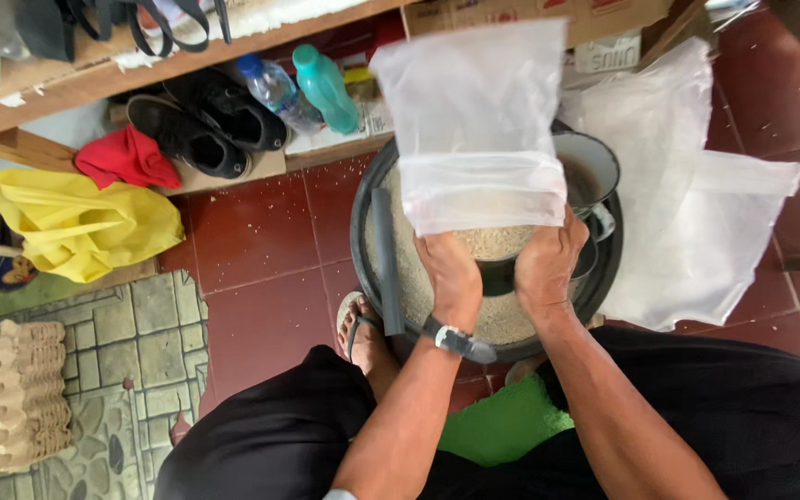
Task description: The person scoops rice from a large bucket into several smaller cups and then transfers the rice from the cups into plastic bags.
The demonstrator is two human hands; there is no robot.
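— Plastic bag, clear and whitish: where does it sit in the head view?
— Upper middle of the frame, held upright over a round dark basin full of rice. Its lower part is folded or doubled, and grain shows at its bottom edge

— And the hands?
— Both are closed on the bag's lower edge. The left hand, with a wristwatch on that wrist, pinches the bottom left corner; the right hand grips the bottom right. They are near each other, just below centre

— What else is in the basin?
— A grey flat stick lies on the rice at its left side, and a white enamel mug with a dark rim stands at its upper right, partly behind the bag. Whether the mug touches the bag I cannot tell

— Around it?
— Right of the basin, more clear plastic bags lie spread on the red tiled floor. Upper left, under a wooden shelf, are black shoes, a red cloth and two bottles, one clear with a blue cap, one teal. A yellow bag lies at the left, and an egg carton at the lower left. A sandalled foot touches the basin's lower left rim
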